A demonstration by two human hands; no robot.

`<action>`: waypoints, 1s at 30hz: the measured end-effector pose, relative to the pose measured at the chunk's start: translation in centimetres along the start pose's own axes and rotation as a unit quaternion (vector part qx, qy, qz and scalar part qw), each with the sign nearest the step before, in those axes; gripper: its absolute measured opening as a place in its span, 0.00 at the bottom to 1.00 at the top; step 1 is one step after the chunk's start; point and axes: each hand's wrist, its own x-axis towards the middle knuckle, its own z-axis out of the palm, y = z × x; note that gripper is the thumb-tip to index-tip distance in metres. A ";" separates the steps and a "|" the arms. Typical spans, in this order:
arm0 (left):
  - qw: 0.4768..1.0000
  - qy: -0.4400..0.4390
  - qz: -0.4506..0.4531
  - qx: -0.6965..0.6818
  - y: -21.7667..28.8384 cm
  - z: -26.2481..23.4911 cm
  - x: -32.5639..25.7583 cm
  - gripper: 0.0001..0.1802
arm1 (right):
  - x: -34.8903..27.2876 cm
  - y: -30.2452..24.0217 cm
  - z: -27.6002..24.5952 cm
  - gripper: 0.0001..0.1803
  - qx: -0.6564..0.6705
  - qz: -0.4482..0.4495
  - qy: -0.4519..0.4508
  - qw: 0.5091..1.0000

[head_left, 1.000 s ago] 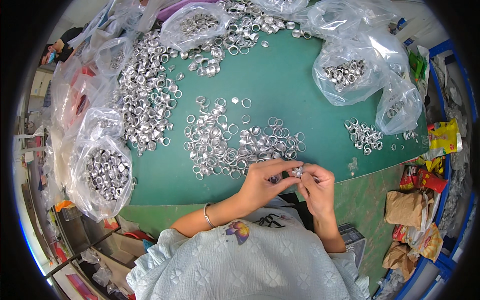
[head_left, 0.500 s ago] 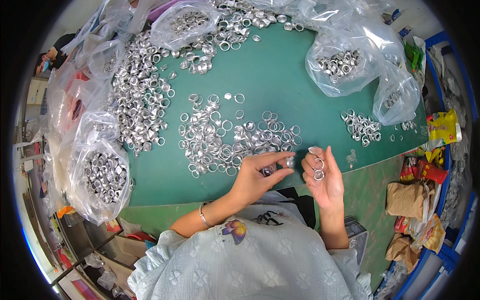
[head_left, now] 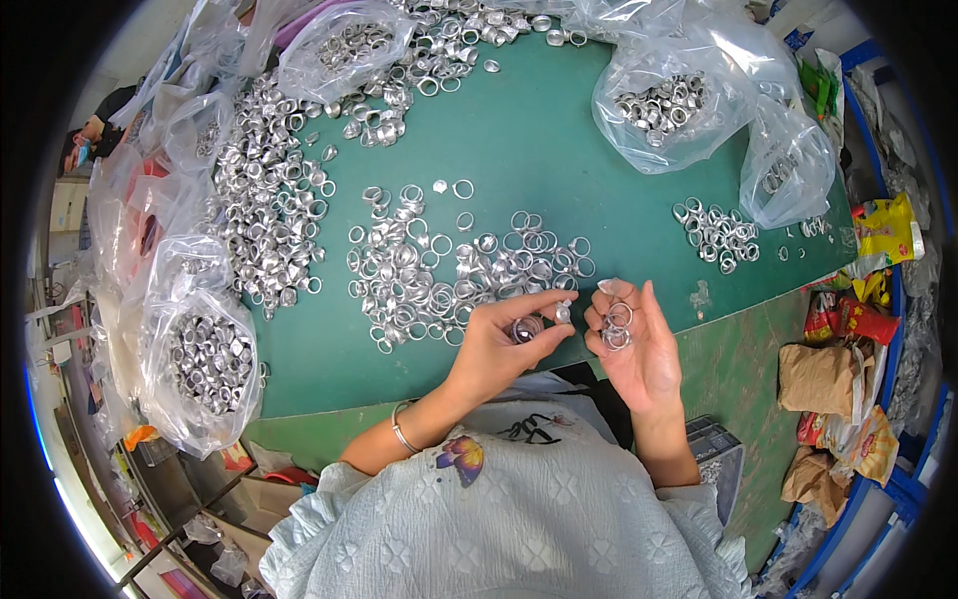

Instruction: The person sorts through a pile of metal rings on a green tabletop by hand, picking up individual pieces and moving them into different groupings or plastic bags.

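Note:
Near the front edge of the green table [head_left: 539, 130], my left hand [head_left: 489, 349] pinches a silver ring [head_left: 564, 311] between thumb and forefinger. More rings [head_left: 523, 328] are tucked inside its curled fingers. Close beside it, my right hand [head_left: 644, 354] is turned palm up with its fingers curled around a few silver rings [head_left: 617, 327]. Whether these rings are worn or only held I cannot tell. A loose spread of silver rings [head_left: 429, 270] lies on the table just beyond my left hand.
A long heap of rings [head_left: 264, 190] runs along the left side. Clear plastic bags of rings stand at left [head_left: 212, 364], far left-centre [head_left: 349, 45] and far right [head_left: 664, 105]. A small ring pile [head_left: 718, 235] lies at right. Paper and snack bags [head_left: 823, 379] line the blue shelf [head_left: 913, 489].
The view has shifted slightly. Both hands remain side by side. My right hand's fingers and the rings in them have turned a little, and the left still pinches its ring.

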 end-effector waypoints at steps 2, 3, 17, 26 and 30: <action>1.000 -0.004 -0.020 -0.020 0.0 -0.1 0.1 0.17 | 0.0 0.0 0.0 0.22 0.005 -0.001 0.005 1.000; 1.000 -0.004 -0.017 -0.018 0.0 -0.1 0.1 0.17 | 0.0 0.1 0.0 0.22 0.005 -0.003 0.005 1.000; 0.983 -0.020 0.113 0.146 0.3 1.2 1.1 0.19 | -0.2 0.6 1.3 0.22 -0.043 0.001 0.073 0.996; 0.977 -0.040 0.121 0.171 -0.1 1.3 0.9 0.20 | -0.5 0.4 1.1 0.16 -0.090 0.003 0.013 0.996; 0.980 -0.023 0.115 0.159 0.2 1.1 0.9 0.17 | 0.1 0.3 0.2 0.13 -0.121 0.020 0.009 0.992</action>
